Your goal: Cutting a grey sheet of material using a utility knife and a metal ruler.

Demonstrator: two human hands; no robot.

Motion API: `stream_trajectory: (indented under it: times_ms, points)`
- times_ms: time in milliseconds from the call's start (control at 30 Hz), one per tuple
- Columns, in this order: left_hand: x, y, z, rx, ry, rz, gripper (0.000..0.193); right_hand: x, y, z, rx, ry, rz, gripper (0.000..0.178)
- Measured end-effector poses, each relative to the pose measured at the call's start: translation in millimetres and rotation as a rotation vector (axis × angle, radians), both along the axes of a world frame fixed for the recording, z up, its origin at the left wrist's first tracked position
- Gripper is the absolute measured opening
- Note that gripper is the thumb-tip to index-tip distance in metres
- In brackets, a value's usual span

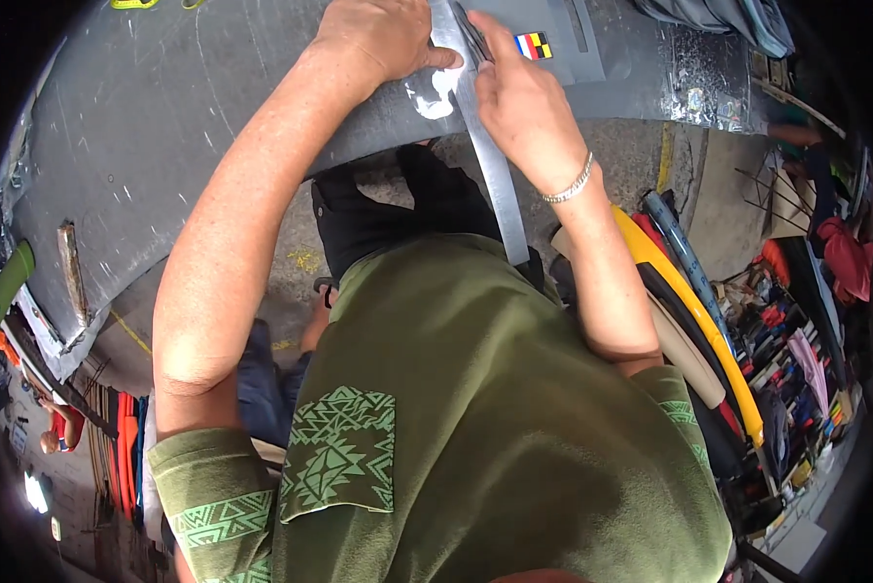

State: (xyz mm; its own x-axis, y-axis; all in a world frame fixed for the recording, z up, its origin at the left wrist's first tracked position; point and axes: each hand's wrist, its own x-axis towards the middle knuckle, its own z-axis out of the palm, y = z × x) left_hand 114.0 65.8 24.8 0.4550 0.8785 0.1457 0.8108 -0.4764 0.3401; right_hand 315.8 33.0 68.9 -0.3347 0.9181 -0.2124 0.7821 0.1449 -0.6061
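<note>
A long silvery-grey strip point(495, 177) runs across the dark grey tabletop point(135, 146), and its near end hangs over the edge in front of my shirt. My left hand point(383, 37) lies on the tabletop just left of the strip, thumb stretched out toward it; its other fingers are partly cut off by the upper edge. In my right hand point(524, 102) is a slim dark metal tool point(471, 35), held along the strip with the index finger extended; its exact kind is unclear. Under that hand lies a grey sheet point(587, 63) with a small colourful patch point(533, 46) and a slot.
Folded grey fabric point(718, 19) sits at the far right of the table. Yellow padded rolls point(699, 311) and heaps of cloth point(796, 379) stand at right. A green piece point(9, 287) and a worn stick point(72, 272) are at left. Other people point(62, 428) are nearby.
</note>
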Motion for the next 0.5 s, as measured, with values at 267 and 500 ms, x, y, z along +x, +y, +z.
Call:
stream_trajectory:
  times_ms: [267, 500]
  points:
    - [-17.0, 10.3, -15.8, -0.259, -0.265, -0.103, 0.113, 15.1, -31.4, 12.5, -0.072, 0.016, -0.022, 0.054]
    - [-25.6, 15.6, -71.8, -0.112, -0.322, -0.043, 0.114, 22.0, -48.4, 15.2, -0.092, 0.015, -0.036, 0.055]
